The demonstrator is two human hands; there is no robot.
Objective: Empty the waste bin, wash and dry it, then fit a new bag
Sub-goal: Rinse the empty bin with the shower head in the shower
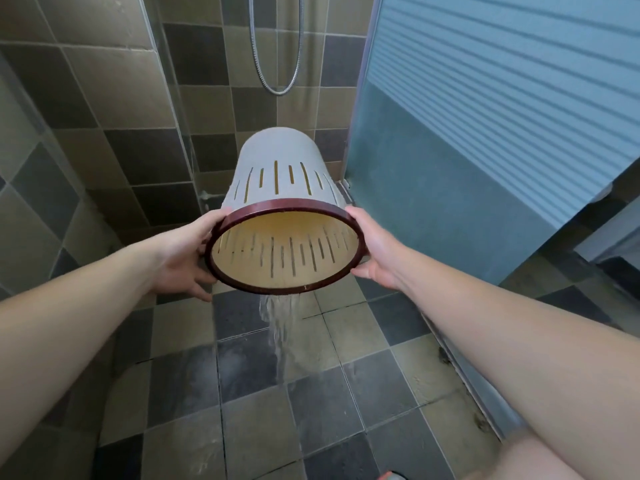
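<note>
We held the waste bin [282, 178] in the air above the tiled floor [363, 386], tipped steeply so that its open mouth faced us and slanted downward while its closed base pointed away toward the tiled wall [114, 109]. The bin was pale grey outside and cream inside, with narrow vertical slots cut through its wall and a dark red rim [242, 212] around the mouth. Our left hand [183, 252] gripped the rim on the bin's left side, fingers curled under its lower edge and the thumb lying along the top. Our right hand [375, 247] gripped the rim on the bin's right side, thumb over the upper edge and fingers curled beneath. From the lowest point of the rim a stream of water [278, 327] poured down and splashed on the floor directly below the bin, where the tiles looked wet. Beyond the bin, higher on the wall, a loop of metal shower hose [298, 53] hung. To the right of the bin stood a frosted door panel [485, 133] with horizontal ribbing on its upper part. To the left of the bin ran a clear glass partition [169, 109].
</note>
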